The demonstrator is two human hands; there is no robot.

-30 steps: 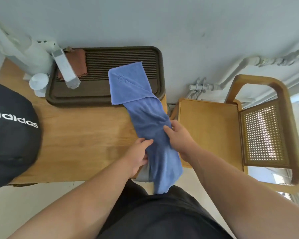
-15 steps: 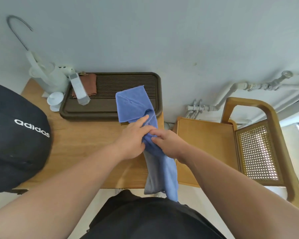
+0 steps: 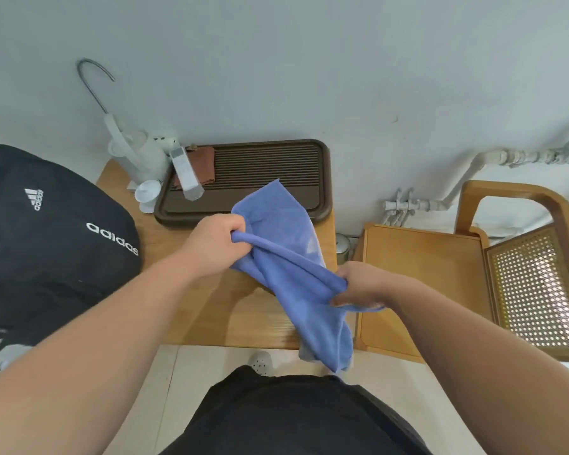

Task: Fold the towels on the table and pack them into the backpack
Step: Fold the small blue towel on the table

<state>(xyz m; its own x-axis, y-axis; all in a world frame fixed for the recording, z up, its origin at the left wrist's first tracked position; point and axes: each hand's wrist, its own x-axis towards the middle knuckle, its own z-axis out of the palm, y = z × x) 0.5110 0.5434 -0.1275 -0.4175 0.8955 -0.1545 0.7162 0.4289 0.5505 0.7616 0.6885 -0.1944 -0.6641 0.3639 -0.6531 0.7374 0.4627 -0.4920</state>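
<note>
While your left hand point(image 3: 215, 245) grips one bunched end of the towel point(image 3: 289, 257) and your right hand point(image 3: 363, 284) grips the other, the cloth stretches between them above the table point(image 3: 191, 290). Its tail hangs past the near edge. Your backpack point(image 3: 46, 244) sits at the left end.
</note>
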